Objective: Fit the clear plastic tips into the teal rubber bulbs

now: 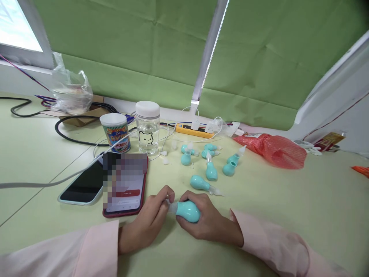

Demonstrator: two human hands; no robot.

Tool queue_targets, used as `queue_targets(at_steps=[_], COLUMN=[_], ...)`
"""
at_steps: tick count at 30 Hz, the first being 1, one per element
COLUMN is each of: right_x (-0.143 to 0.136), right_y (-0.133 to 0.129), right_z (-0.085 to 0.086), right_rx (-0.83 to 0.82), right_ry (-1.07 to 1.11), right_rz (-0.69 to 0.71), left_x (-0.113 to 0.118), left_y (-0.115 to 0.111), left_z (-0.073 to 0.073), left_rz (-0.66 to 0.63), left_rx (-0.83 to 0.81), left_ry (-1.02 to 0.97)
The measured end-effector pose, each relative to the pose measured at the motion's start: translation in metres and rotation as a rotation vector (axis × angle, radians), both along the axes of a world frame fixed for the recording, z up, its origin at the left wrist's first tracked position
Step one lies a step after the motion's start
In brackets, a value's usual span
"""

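My right hand [205,219] is wrapped round the turquoise bulb of a nasal aspirator [188,211], which lies on its side just above the table. At its left end, my left hand [151,217] pinches the clear nozzle [173,207]; the fingers hide most of the tip. Just beyond my hands lies another nasal aspirator [200,182] with its clear tip to the right. Behind it one more aspirator [211,171] stands with its nozzle up. Several others are grouped farther back, and a turquoise bulb [230,168] at the right shows an open mouth.
Two phones, one dark [83,184] and one lit [127,207], lie left of my hands. Behind them stand a noodle cup [117,132] and a water bottle [147,129]. Cables, a yellow power strip [193,131] and a red plastic bag [276,151] line the back.
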State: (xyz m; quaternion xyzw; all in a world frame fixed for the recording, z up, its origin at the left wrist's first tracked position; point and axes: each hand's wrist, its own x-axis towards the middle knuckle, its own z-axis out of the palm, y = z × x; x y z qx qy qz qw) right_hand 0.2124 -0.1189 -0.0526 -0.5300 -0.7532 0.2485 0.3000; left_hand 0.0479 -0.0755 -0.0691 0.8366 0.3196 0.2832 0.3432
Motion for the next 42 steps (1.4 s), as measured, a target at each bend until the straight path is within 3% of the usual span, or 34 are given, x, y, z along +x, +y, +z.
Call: queue_targets(at_steps=[4, 8, 12, 17, 24, 33, 37, 42], right_x=[-0.007, -0.009, -0.002, 0.006, 0.006, 0.003, 0.003, -0.003], right_y=[0.002, 0.007, 0.013, 0.021, 0.023, 0.016, 0.013, 0.007], right_z=[0.0, 0.0, 0.002, 0.0, -0.007, -0.007, -0.001, 0.007], right_rx=[-0.284, -0.711, -1.094, -1.302, -1.434, -1.501, -1.428, -1.153], right_ry=[0.245, 0.487, 0.712, 0.827, 0.841, 0.963, 0.946, 0.84], right_rz=[-0.035, -0.1, 0.089, 0.317, 0.504, 0.592, 0.506, 0.234], left_x=[0.002, 0.003, 0.002, -0.001, 0.0, -0.001, -0.002, -0.002], left_y=[0.004, 0.005, 0.005, 0.004, 0.001, 0.007, 0.007, 0.004], left_z=[-0.009, -0.01, -0.005, -0.003, 0.004, 0.01, 0.012, 0.007], left_rz=[0.055, 0.06, 0.018, -0.076, -0.175, -0.266, -0.247, -0.12], left_rx=[0.069, 0.17, 0.303, 0.442, 0.709, 1.04, 0.905, 0.694], left_ry=[0.006, 0.037, 0.026, -0.015, -0.113, -0.131, -0.123, -0.142])
